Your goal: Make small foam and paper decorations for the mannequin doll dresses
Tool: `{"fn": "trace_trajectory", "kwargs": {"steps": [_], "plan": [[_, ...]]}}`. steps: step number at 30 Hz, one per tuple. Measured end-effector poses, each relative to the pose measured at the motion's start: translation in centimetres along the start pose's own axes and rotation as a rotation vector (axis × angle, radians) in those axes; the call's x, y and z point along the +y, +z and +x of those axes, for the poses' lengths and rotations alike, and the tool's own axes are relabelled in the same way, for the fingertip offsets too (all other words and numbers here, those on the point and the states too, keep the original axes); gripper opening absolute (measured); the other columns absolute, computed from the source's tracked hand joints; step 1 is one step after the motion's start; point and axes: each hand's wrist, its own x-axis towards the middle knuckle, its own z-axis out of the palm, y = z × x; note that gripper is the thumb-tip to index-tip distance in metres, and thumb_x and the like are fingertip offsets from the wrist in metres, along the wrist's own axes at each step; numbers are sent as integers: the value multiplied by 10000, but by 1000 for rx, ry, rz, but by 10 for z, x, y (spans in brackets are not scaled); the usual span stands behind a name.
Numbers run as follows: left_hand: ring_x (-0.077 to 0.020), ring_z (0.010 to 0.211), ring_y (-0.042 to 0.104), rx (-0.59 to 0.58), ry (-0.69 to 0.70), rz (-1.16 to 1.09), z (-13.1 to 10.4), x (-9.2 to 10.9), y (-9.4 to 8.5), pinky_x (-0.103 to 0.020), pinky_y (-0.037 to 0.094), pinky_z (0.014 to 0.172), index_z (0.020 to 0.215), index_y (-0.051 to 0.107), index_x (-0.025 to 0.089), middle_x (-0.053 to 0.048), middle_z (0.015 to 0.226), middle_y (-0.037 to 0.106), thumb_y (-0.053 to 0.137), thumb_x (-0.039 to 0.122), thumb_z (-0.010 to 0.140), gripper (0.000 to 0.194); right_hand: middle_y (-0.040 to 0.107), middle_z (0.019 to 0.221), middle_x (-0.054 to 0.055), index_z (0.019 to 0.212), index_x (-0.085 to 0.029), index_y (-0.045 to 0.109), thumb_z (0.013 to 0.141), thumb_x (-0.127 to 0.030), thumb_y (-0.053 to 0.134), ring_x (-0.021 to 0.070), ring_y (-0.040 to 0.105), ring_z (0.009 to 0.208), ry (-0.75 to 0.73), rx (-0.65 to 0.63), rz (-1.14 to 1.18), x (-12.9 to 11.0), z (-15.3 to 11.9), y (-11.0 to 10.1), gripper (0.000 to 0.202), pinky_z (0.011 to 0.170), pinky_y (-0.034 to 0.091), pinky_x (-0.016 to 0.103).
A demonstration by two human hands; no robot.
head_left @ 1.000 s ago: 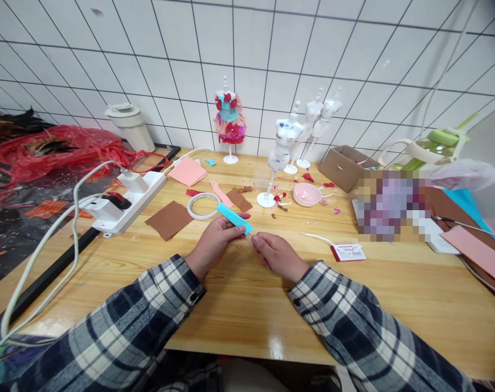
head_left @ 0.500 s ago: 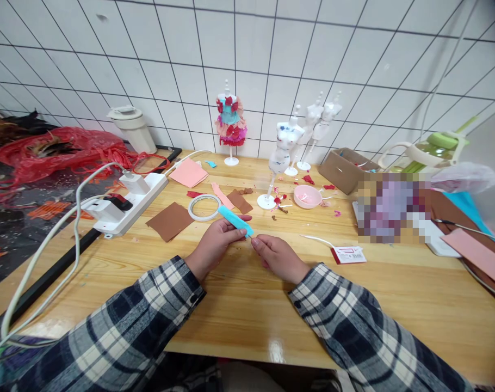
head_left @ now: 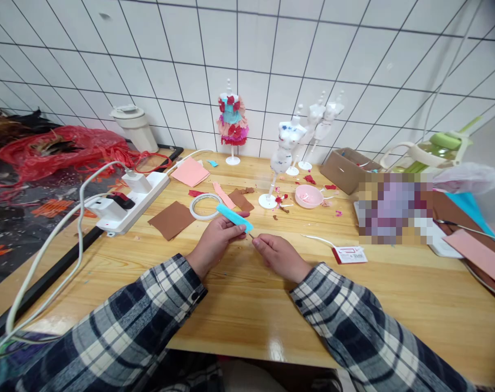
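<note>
Between the thumb and fingers of my left hand (head_left: 218,237) is a folded light-blue strip of crepe paper (head_left: 228,213), slanting down to the right. My right hand (head_left: 279,256) is closed in a pinch just right of the strip's lower end. From its fingertips a thin dark stick-like piece (head_left: 251,236) points toward the paper; its rest is hidden in the fingers, so I cannot tell its kind. A roll of white tape (head_left: 195,213) lies just beyond my left hand, beside brown paper sheets (head_left: 172,220) and a brown scrap (head_left: 241,200).
Beyond my hands stand a bare white mannequin (head_left: 283,158) and a dressed mannequin (head_left: 232,122). A pink bowl (head_left: 308,197) and a cardboard box (head_left: 345,171) sit to the right. At left are a power strip (head_left: 149,190) and trailing cables (head_left: 81,218). A red-and-white tag (head_left: 351,254) lies rightward.
My right hand has shifted slightly away from the blue strip, opening a small gap and showing more of the thin dark piece. My left hand keeps its hold; the view has shifted slightly.
</note>
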Motion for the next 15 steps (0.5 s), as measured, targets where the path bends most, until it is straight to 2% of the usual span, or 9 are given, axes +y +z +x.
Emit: {"fn": "trace_trajectory", "kwargs": {"steps": [7, 15], "plan": [[-122, 736, 630, 44, -12, -72, -3, -2, 5, -243, 504, 710, 970, 658, 142, -29, 811, 688, 806, 209, 617, 389, 466, 440, -70, 720, -211, 421, 934, -613, 258, 99, 445, 422, 20, 30, 99, 5, -1, 6, 483, 502, 344, 224], [-118, 745, 636, 29, -34, -107, -4, -7, 12, -252, 513, 742, 944, 641, 144, -28, 820, 694, 817, 196, 605, 386, 483, 464, -57, 713, -216, 421, 935, -608, 270, 112, 472, 455, 3, 77, 54, 6, 0, 7, 474, 500, 346, 231]]}}
